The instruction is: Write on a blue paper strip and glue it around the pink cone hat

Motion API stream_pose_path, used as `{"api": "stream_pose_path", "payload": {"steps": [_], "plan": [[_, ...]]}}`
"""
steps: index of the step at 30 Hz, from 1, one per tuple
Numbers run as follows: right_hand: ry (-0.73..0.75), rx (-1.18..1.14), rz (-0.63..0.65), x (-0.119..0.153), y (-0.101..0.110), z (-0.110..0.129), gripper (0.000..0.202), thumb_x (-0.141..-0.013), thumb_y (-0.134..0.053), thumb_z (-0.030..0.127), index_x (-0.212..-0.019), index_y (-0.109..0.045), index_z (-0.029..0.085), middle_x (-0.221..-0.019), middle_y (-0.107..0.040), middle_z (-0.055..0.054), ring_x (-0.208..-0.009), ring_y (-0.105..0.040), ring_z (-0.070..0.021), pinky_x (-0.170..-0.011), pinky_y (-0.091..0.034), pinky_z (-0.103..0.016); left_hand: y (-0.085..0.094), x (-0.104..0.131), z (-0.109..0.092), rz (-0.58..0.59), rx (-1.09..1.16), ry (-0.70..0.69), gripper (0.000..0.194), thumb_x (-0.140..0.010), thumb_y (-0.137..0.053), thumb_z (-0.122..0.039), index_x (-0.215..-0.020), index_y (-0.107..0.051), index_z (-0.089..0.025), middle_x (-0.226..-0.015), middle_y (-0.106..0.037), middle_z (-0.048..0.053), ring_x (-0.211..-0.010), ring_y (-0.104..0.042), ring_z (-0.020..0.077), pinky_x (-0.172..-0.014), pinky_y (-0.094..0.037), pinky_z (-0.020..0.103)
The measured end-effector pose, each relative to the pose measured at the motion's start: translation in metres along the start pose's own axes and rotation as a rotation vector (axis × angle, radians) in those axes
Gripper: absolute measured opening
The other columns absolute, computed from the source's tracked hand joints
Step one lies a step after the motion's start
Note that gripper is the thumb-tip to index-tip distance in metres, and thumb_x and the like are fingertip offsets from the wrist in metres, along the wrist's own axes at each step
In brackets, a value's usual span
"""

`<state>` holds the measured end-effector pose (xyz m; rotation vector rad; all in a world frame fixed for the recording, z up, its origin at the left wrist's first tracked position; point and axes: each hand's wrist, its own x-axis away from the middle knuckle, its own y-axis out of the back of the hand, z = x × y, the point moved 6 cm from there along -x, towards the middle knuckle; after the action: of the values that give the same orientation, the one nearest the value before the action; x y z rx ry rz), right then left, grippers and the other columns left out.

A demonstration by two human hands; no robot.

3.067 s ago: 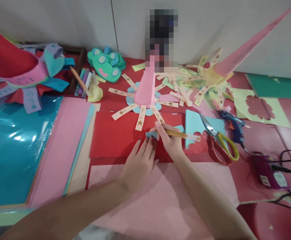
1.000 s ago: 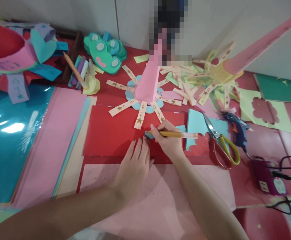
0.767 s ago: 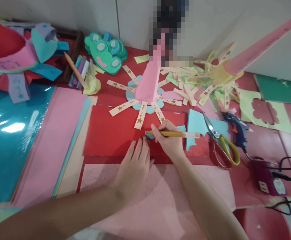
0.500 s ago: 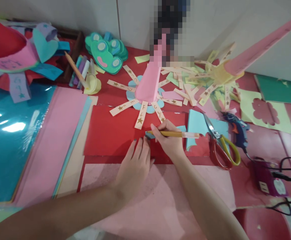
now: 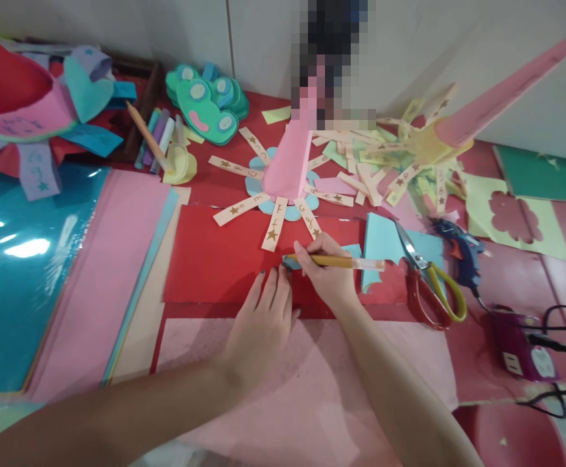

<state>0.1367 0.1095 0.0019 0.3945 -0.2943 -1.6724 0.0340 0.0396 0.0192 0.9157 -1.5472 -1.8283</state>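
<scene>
Table: a red tabletop (image 5: 487,279) against a pale wall (image 5: 166,26); clock hours count from the blue paper strip, with 12 toward the wall.
Pink sheet: it lies (image 5: 306,389) at 6 o'clock, beneath the forearms.
Power box: purple (image 5: 526,344), at 4 o'clock, with black cords.
Left hand: nearly flat (image 5: 266,311), fingers extended and clasping nothing, fingertips at the strip's near edge.
Right hand: fingers closed (image 5: 329,275) around a gold pen (image 5: 334,261), its tip toward 9 o'clock at the strip; whether it touches cannot be told.
Blue paper strip: it lies (image 5: 290,261) on red paper (image 5: 219,259), partly hidden by the right hand.
Scissors: at 3 o'clock (image 5: 423,264), blades over light-blue paper (image 5: 382,237).
Glue gun: dark blue (image 5: 460,253), 3 o'clock, just beyond the scissors.
Pink cone: it stands (image 5: 287,165) at 12 o'clock on a blue flower base (image 5: 292,211), lettered strips (image 5: 273,224) radiating outward.
Frog-face cutouts: green, stacked (image 5: 205,126), 11 o'clock.
</scene>
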Motion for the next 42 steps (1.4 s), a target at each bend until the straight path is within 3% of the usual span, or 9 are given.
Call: {"api": "stream_pose_path", "payload": {"steps": [23, 33, 42], "plan": [[0.019, -0.012, -0.024, 0.000, 0.002, 0.000, 0.032, -0.077, -0.056, 0.027, -0.054, -0.035, 0.021, -0.047, -0.036, 0.007, -0.042, -0.033, -0.0059, -0.041, -0.031, -0.021, -0.003, 0.002, 0.000, 0.030, 0.039, 0.010, 0.040, -0.092, -0.035, -0.020, -0.119, -0.056, 0.001, -0.121, -0.058, 0.020, -0.112, -0.055, 0.0286, -0.096, -0.043, 0.040], [-0.016, -0.008, -0.045, 0.000, 0.011, 0.000, 0.034, -0.079, -0.057, 0.037, -0.055, -0.039, 0.021, -0.041, -0.045, 0.007, -0.037, -0.040, -0.0063, -0.042, -0.033, -0.022, -0.004, 0.001, 0.001, 0.043, 0.085, 0.019, 0.041, -0.093, -0.033, -0.021, -0.121, -0.053, 0.000, -0.120, -0.059, 0.019, -0.112, -0.054, 0.0276, -0.097, -0.042, 0.040], [-0.011, -0.024, 0.030, 0.000, 0.007, -0.003, 0.033, -0.081, -0.056, 0.036, -0.055, -0.042, 0.021, -0.042, -0.048, 0.006, -0.038, -0.042, -0.0067, -0.044, -0.036, -0.021, -0.006, 0.002, 0.002, 0.040, 0.125, 0.042, 0.040, -0.092, -0.036, -0.021, -0.121, -0.054, -0.001, -0.119, -0.059, 0.020, -0.113, -0.054, 0.0275, -0.098, -0.041, 0.040]]}}
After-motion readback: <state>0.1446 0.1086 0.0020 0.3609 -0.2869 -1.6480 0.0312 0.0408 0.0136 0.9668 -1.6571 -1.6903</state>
